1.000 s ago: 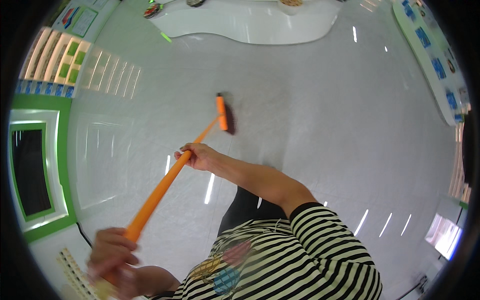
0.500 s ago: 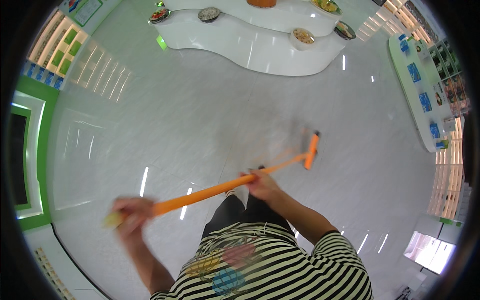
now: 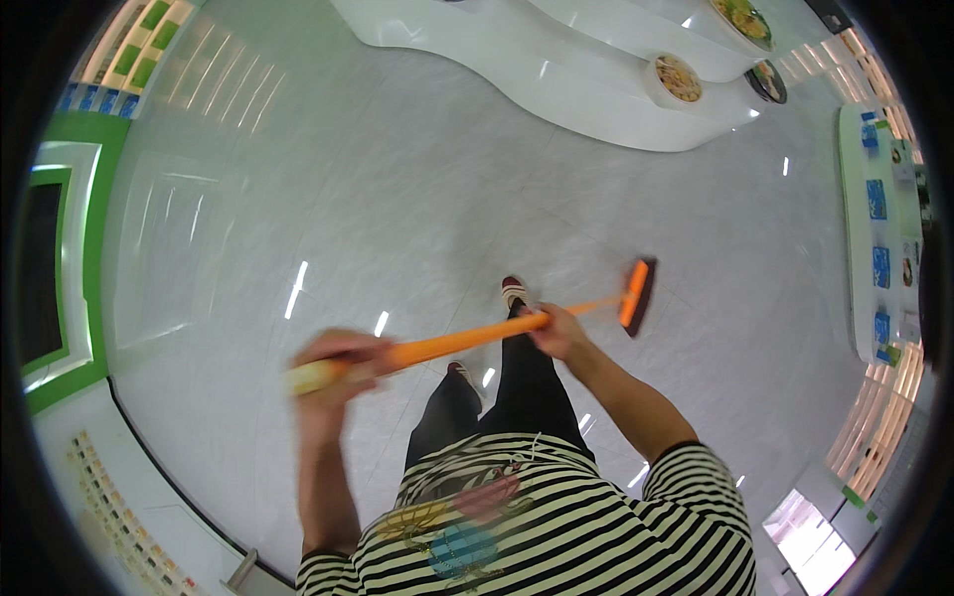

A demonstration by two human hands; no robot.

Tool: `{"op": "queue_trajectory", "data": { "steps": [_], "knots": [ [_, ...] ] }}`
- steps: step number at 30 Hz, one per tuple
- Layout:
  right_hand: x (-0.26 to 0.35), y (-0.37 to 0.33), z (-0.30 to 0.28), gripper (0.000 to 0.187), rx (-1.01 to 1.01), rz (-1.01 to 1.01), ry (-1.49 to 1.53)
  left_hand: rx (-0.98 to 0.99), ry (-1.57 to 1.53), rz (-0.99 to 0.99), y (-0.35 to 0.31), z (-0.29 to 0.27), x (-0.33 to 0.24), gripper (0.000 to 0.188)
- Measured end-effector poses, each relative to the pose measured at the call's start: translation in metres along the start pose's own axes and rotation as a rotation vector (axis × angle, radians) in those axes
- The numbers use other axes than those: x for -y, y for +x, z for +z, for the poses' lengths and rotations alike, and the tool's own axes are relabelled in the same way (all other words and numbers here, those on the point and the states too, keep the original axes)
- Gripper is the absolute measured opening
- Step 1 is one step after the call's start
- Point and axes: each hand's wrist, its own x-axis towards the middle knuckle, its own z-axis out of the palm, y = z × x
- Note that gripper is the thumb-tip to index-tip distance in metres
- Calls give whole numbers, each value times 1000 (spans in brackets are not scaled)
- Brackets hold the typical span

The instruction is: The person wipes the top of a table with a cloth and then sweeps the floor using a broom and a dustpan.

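Observation:
Across my body runs a long orange-handled broom (image 3: 452, 343), its pale yellow end cap to the left. My left hand (image 3: 343, 356), smeared by motion, is wrapped round the handle just beside that cap. Farther down the shaft, my right hand (image 3: 559, 332) grips it with closed fingers. The orange head with a dark bristle edge (image 3: 638, 297) is to the right, over the grey floor; whether it touches the floor I cannot tell. One of my shoes (image 3: 514, 291) is forward, close to the handle.
A white curved display stand (image 3: 596, 109) with food bowls (image 3: 678, 77) is ahead. Another counter (image 3: 855, 228) with blue packages lines the right side. A green-framed screen (image 3: 84, 258) is on the left wall. Shiny grey floor (image 3: 397, 199) lies between them.
My left hand has moved right and up with the broom's upper end. The broom head has shifted slightly right and turned. One foot has stepped forward, and the stand sits farther right in view.

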Motion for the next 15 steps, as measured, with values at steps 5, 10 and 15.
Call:
{"op": "queue_trajectory", "data": {
  "steps": [5,10,15],
  "knots": [
    [-161,-1,210,21,105,362,-167,-527,819,613,-93,-95,-116,26],
    [-274,31,272,12,240,668,-236,-198,862,865,-131,-64,-140,7],
    [-310,-32,294,8,359,707,-367,-143,628,1225,-181,-88,-158,10]
  ]
}}
